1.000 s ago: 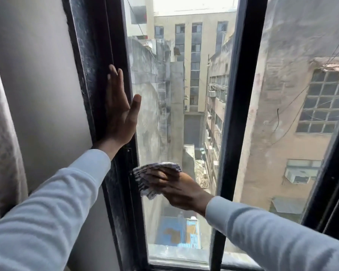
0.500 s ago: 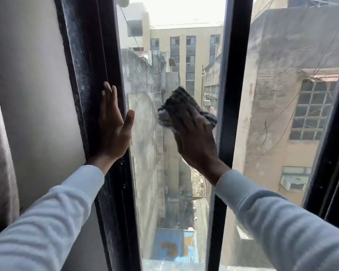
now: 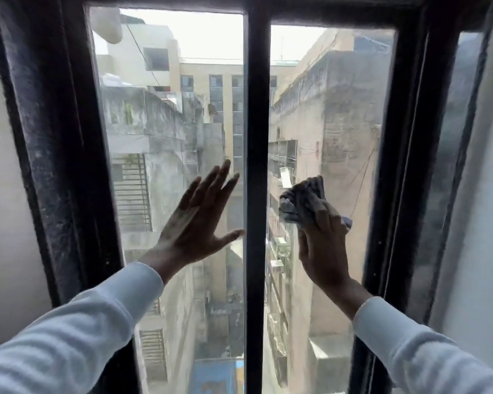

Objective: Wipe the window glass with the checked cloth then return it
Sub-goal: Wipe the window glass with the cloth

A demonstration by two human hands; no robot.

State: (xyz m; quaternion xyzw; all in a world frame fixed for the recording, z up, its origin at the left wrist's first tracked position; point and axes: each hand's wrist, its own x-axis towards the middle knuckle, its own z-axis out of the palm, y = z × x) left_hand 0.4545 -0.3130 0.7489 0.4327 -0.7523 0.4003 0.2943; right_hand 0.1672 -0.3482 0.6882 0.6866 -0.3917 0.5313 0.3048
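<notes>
A black-framed window fills the view, with a left pane (image 3: pixel 168 123) and a right pane (image 3: pixel 330 109) split by a dark centre bar (image 3: pixel 255 137). My right hand (image 3: pixel 323 245) presses the bunched checked cloth (image 3: pixel 302 199) flat against the right pane at mid height. Fingers cover the cloth's lower part. My left hand (image 3: pixel 199 220) lies flat on the left pane with its fingers spread, the thumb reaching the centre bar. Both sleeves are light grey.
The thick dark outer frame (image 3: pixel 54 166) stands at the left beside a pale wall (image 3: pixel 0 194). Another dark upright (image 3: pixel 396 166) and a narrow glass strip (image 3: pixel 450 166) lie at the right. Buildings and an alley show through the glass.
My right hand has carried the cloth from the left pane across the centre bar onto the right pane. My left hand has moved off the left frame onto the left pane. The view shifted right.
</notes>
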